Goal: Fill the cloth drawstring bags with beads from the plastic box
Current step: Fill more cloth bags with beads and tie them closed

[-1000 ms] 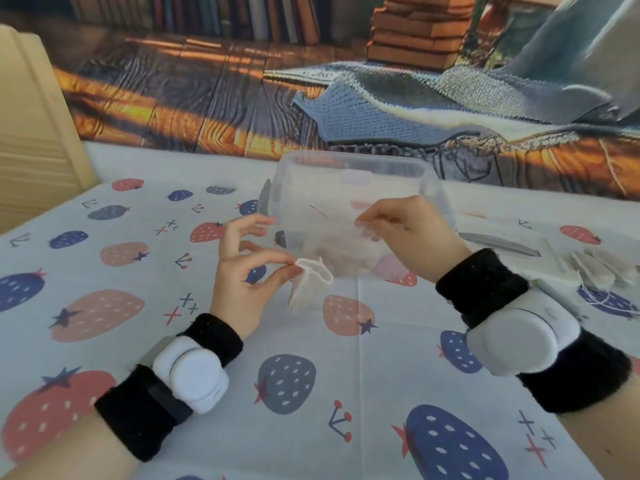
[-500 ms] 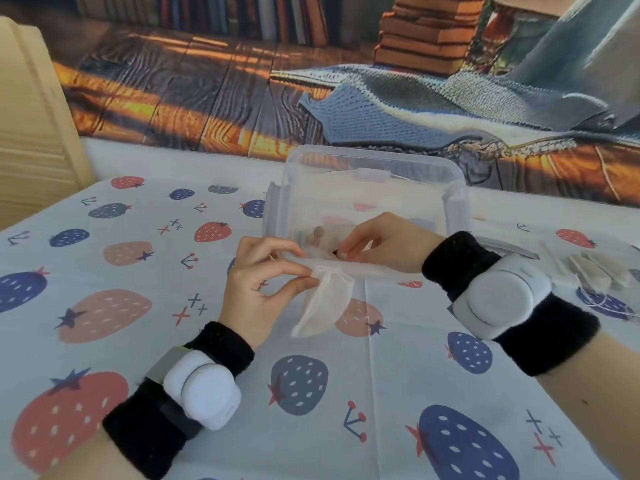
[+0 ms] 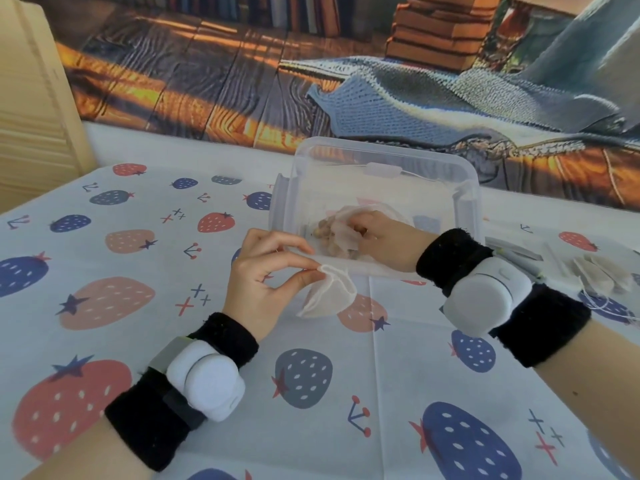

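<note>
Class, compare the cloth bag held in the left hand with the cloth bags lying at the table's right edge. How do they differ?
The held bag is pinched at its rim by the left hand and hangs with its mouth open; the spare bags lie flat, untouched. The held bag is near the plastic box; the spare bags lie farther right. All are pale cloth.

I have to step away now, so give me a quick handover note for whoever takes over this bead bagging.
Left hand pinches the rim of an open cloth drawstring bag, held just in front of the plastic box.
Right hand is inside the box, fingers curled at the beads; its grasp is hidden.
More bags lie at right.
Done: bag opened.
Left: drop beads in, then the other bags.
</note>
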